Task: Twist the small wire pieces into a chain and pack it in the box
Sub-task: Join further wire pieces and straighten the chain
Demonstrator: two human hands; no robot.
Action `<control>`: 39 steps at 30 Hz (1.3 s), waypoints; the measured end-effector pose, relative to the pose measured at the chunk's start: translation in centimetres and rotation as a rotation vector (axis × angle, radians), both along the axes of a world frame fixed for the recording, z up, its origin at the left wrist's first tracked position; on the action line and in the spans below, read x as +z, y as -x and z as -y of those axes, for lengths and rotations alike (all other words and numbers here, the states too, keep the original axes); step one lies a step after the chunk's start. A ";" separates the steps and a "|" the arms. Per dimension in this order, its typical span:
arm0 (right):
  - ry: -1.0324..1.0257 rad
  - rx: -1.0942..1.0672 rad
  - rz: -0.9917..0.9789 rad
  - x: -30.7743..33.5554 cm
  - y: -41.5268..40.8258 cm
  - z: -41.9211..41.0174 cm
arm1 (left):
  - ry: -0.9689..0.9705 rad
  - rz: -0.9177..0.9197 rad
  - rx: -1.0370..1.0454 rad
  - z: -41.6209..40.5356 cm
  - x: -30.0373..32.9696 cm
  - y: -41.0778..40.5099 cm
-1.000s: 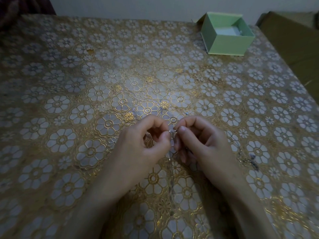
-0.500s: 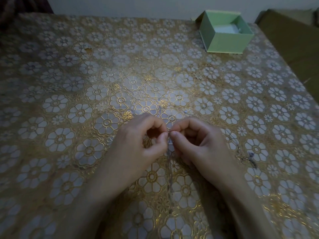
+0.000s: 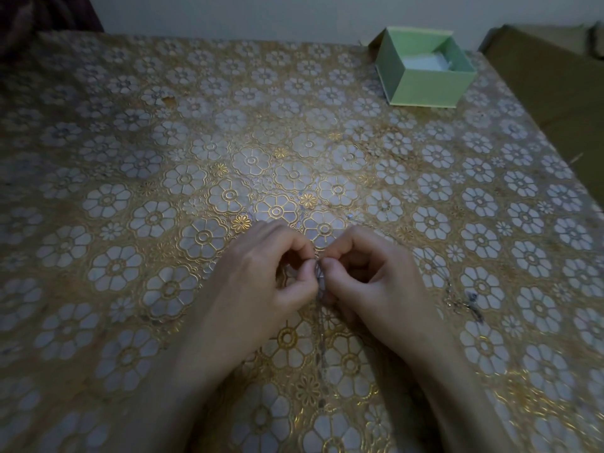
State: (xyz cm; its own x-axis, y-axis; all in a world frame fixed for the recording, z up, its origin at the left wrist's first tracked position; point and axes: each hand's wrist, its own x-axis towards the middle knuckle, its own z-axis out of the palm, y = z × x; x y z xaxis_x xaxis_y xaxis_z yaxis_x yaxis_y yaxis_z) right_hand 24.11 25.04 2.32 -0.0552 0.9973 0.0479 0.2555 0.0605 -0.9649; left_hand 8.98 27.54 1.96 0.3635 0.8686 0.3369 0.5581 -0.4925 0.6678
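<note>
Chain-making is under way, by my judgement: at lower centre the left hand (image 3: 261, 276) and right hand (image 3: 369, 276) pinch the wire chain (image 3: 318, 273), and the green box (image 3: 425, 83), upper right, awaits packing.

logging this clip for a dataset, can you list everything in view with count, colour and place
small open green cardboard box: one, pale green with a white lining, far right of the table
thin silver wire chain: one, silvery, trailing toward the viewer from between the hands
loose small wire pieces: a small cluster, count unclear, dark silvery, on the cloth right of the right hand
gold floral patterned tablecloth: one, gold and white, covering the table
brown surface: one, far right edge, unclear what it is
left hand: one, pinching the chain's top
right hand: one, pinching the same spot
</note>
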 end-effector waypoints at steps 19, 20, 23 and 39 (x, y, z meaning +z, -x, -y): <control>0.060 -0.023 -0.202 0.3 -0.1 0.1 | -0.056 0.064 0.036 0.0 0.1 -0.3; 0.053 -0.021 -0.195 0.2 -0.1 0.1 | -0.057 0.058 0.048 0.0 0.1 -0.4; 0.033 -0.018 -0.153 -0.1 0.0 0.1 | -0.056 0.023 0.092 0.2 0.1 -0.5; 0.000 0.019 0.000 -0.3 0.0 -0.2 | -0.021 -0.155 0.006 0.2 0.3 -0.4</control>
